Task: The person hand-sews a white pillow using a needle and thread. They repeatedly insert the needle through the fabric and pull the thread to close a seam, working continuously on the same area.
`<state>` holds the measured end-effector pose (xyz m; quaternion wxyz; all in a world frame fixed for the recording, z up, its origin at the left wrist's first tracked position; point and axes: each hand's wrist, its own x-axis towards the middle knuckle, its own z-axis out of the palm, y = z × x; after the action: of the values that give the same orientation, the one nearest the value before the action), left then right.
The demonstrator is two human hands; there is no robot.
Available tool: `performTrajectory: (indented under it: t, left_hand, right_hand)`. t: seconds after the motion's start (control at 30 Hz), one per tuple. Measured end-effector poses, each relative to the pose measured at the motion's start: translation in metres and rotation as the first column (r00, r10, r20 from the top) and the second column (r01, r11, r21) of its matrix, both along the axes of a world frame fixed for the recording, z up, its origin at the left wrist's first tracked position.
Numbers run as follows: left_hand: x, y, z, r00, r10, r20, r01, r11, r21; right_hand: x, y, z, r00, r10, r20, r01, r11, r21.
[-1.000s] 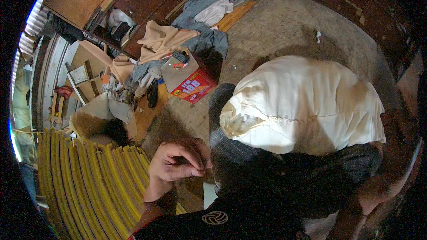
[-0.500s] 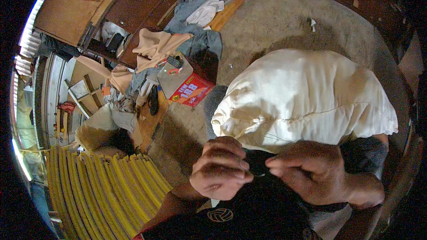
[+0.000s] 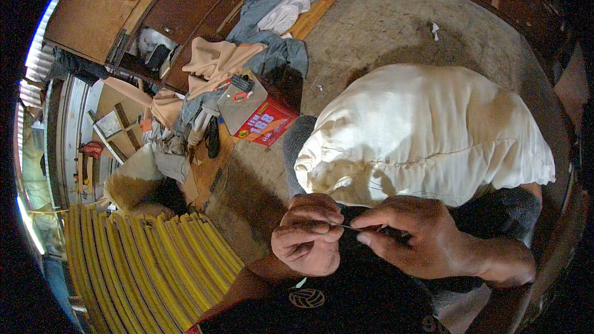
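Observation:
A thin, needle-like sliver, most likely a sewing needle (image 3: 349, 227), spans the small gap between my two hands. My left hand (image 3: 308, 235) is closed, thumb and fingers pinched at its left end. From the other side, my right hand (image 3: 408, 235) pinches the right end between thumb and fingertips. Whether a thread goes with it is too fine to make out. Just beyond my hands, a large stuffed cream cushion (image 3: 427, 130) rests on my lap, a gathered seam running across its near side. Neither hand clearly grips the cushion.
Yellow-edged stacked strips (image 3: 148, 266) stand at the near left. Beyond them are a red and silver tin (image 3: 263, 117) with small items on top, heaped cloth (image 3: 216, 65) and a wooden frame (image 3: 114, 127). Concrete floor (image 3: 371, 18) stretches behind the cushion.
My hands have come together: the right fingertips moved left toward the left hand, which turned so its fingertips show. The thin needle between them is now visible. The cushion stays nearly in place.

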<state>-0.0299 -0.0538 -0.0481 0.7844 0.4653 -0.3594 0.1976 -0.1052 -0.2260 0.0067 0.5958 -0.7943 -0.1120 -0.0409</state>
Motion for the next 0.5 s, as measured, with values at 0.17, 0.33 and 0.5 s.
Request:
performTrajectory:
  t: [0.17, 0.33, 0.5]
  left_hand:
    - [0.002, 0.006, -0.001, 1.0, 0.003, 0.008, -0.004, 0.976, 0.217]
    - [0.018, 0.016, 0.011, 0.99, 0.002, 0.138, -0.076, 0.838, 0.541]
    - [0.071, 0.02, 0.055, 0.919, 0.026, 0.393, -0.353, 0.497, 0.793]
  right_hand:
    - [-0.002, -0.008, -0.009, 0.991, -0.135, -0.007, 0.13, 0.938, 0.321]
    - [0.003, -0.008, 0.002, 0.971, -0.227, -0.072, 0.235, 0.866, 0.441]
    - [0.023, -0.016, -0.005, 0.91, -0.398, -0.116, 0.396, 0.752, 0.527]
